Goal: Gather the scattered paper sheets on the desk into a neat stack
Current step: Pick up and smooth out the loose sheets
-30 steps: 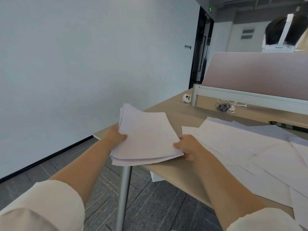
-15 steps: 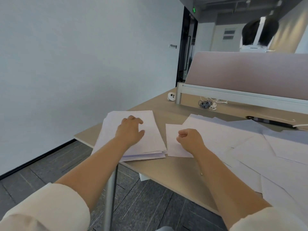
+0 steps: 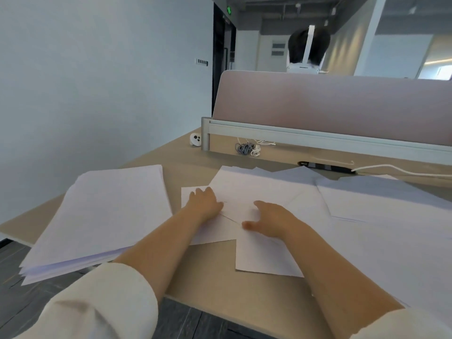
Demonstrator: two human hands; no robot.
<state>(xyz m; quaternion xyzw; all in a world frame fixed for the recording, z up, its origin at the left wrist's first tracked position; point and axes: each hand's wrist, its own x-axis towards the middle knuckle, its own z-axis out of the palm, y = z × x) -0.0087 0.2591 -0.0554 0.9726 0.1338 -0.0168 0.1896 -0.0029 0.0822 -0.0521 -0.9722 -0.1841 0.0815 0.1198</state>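
On desk (image 3: 215,285), white stack (image 3: 102,216) left, loose overlapping sheets (image 3: 269,189) right

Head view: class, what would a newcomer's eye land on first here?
First, the left hand and right hand resting flat on loose sheets spread over the desk. Next, the thick paper stack at the desk's left corner, overhanging its edge. Behind stands a pinkish divider panel.
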